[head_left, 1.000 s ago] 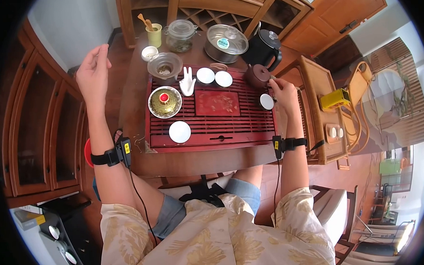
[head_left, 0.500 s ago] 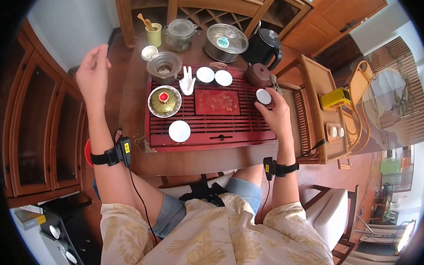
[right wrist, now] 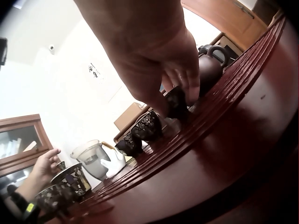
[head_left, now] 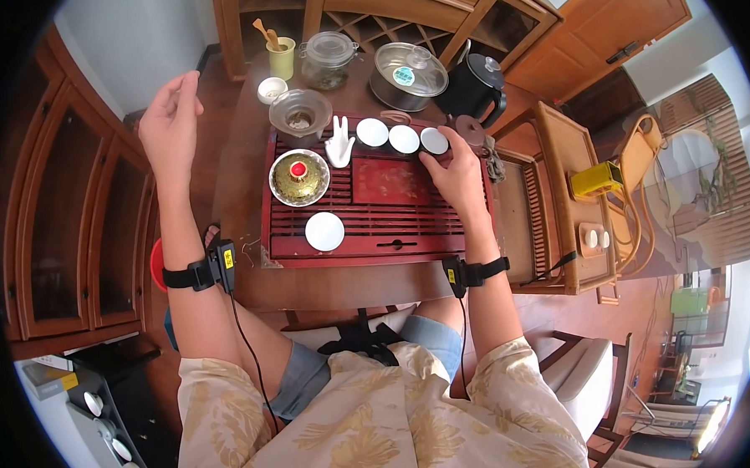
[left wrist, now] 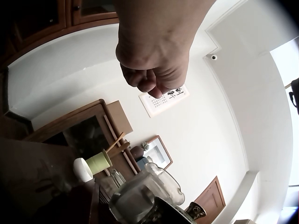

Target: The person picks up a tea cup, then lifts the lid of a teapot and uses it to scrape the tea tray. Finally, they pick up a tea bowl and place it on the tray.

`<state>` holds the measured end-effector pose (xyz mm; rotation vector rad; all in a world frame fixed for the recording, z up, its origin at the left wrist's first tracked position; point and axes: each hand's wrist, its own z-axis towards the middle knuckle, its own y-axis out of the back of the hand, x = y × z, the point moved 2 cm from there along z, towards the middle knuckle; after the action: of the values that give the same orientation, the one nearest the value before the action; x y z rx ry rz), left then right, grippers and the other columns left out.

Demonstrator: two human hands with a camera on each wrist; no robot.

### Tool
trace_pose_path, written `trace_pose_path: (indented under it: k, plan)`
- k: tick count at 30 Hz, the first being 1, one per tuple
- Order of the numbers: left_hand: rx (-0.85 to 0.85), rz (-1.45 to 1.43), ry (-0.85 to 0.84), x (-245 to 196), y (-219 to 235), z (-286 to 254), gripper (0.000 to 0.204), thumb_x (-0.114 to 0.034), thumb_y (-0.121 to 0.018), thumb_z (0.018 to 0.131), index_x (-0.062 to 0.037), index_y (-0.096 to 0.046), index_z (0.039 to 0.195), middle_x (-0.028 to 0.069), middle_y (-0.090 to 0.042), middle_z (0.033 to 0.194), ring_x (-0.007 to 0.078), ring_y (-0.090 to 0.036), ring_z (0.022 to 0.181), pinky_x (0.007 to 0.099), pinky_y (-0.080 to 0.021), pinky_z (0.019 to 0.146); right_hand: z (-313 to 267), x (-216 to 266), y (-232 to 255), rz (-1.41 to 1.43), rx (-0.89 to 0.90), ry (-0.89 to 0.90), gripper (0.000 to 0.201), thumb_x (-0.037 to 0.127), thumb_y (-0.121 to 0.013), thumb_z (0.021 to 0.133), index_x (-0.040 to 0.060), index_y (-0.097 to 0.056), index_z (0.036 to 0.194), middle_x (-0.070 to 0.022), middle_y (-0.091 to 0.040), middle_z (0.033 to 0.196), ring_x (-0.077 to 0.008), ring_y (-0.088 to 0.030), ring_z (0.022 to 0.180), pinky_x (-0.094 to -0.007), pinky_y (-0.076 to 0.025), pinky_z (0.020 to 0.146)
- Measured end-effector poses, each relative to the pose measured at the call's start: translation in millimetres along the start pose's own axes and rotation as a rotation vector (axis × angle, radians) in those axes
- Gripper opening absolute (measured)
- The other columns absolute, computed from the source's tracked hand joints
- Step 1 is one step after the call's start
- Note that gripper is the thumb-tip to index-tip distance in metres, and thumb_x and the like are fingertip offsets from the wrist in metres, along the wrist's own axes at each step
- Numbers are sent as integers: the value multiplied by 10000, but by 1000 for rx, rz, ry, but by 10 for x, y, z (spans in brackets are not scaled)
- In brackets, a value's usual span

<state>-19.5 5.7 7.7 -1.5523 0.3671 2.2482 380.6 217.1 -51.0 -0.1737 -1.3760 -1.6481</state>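
Note:
My right hand (head_left: 458,176) pinches a small cup (head_left: 434,141), white inside, between thumb and fingers at the tray's back right. In the right wrist view its outside is dark (right wrist: 176,103), low over the slats. Two similar cups (head_left: 372,133) (head_left: 403,139) stand in line to its left. Just right of the hand is a brown teapot (head_left: 469,129). My left hand (head_left: 169,126) is raised left of the tray, holding nothing visible, its fingers loosely curled in the left wrist view (left wrist: 154,60). Nearest to it are a glass strainer vessel (head_left: 300,116) and a lidded gold-patterned bowl (head_left: 299,177).
The slatted red tray (head_left: 351,256) carries a white hand figurine (head_left: 339,142) and another white cup (head_left: 325,232). Behind it are a glass jar (head_left: 328,59), a lidded steel pot (head_left: 407,75), a black kettle (head_left: 475,83), a green holder (head_left: 281,59) and a small white bowl (head_left: 272,89).
My right hand took hold of the cup at the tray's right side and carried it back and left, beside the two cups. The left hand stays raised, and the head view has shifted slightly.

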Motion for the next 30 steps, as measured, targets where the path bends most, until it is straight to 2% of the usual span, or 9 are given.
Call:
trace_pose_path:
  k: [2, 5, 8, 11, 12, 19, 22, 28, 30]
  plan:
    - [0, -3, 1, 7, -3, 1, 333, -309, -782, 1064, 1, -801, 1184, -54, -594, 772, 23, -512, 739, 209, -361, 647, -24, 11, 17, 2, 12, -6, 600, 151, -893, 865, 16, -656, 1399, -212, -744, 1242, -330, -750, 930, -428, -605, 842]
    - [-3, -7, 7, 23, -4, 3, 340, -315, -782, 1064, 3, -801, 1184, -53, -595, 773, 24, -512, 738, 211, -361, 648, -105, 113, 92, -159, -133, 192, 553, 137, -872, 891, 22, -662, 1389, -208, -739, 1258, -327, -742, 961, -427, -602, 847]
    - [-3, -1, 11, 37, 4, 1, 340, -318, -782, 1065, 1, -801, 1178, -54, -595, 773, 22, -511, 737, 211, -362, 649, -229, 546, 251, -96, -170, 78, 378, 103, -832, 925, 17, -724, 1277, -193, -763, 1189, -354, -730, 986, -443, -593, 865]
    - [4, -9, 6, 37, -15, 2, 330, -317, -780, 1066, -6, -803, 1172, -56, -596, 773, 19, -509, 734, 211, -363, 648, -335, 527, 155, -24, -95, 228, 186, 66, -790, 951, 11, -775, 1128, -180, -782, 1071, -381, -723, 959, -457, -587, 871]
    - [2, -7, 15, 22, -22, -4, 325, -317, -779, 1067, -9, -804, 1170, -56, -596, 772, 19, -509, 733, 211, -363, 648, -359, 590, 114, 3, -62, 198, 100, 53, -773, 958, 10, -796, 1045, -179, -786, 997, -385, -727, 958, -458, -588, 868]
    - [5, 15, 7, 23, -1, -6, 312, -314, -778, 1067, -20, -808, 1166, -56, -598, 768, 15, -500, 719, 213, -361, 633, -378, 595, -187, 69, 44, 180, 169, 65, -742, 980, -3, -784, 1129, -219, -788, 1099, -417, -742, 1037, -477, -596, 912]
    - [-3, 1, 7, 29, 9, -3, 309, -312, -777, 1068, -22, -811, 1169, -57, -600, 766, 14, -498, 712, 212, -356, 626, -343, 528, -242, 1, 29, 245, 208, 94, -754, 1010, -4, -792, 1190, -198, -798, 1094, -299, -771, 845, -364, -604, 748]
    - [-5, 16, 37, 7, 11, -6, 321, -322, -783, 1063, -23, -813, 1175, -56, -609, 766, 14, -507, 715, 209, -363, 632, -312, 515, -285, -17, 39, 242, 224, 106, -755, 1008, -14, -789, 1195, -223, -796, 1130, -359, -787, 939, -401, -623, 820]
    - [-4, 10, 12, 25, 16, 3, 324, -324, -787, 1060, -22, -813, 1176, -56, -610, 763, 15, -512, 716, 211, -369, 633, -310, 531, -285, -4, 27, 230, 196, 93, -749, 992, -15, -785, 1152, -229, -790, 1106, -403, -759, 1014, -453, -607, 888]
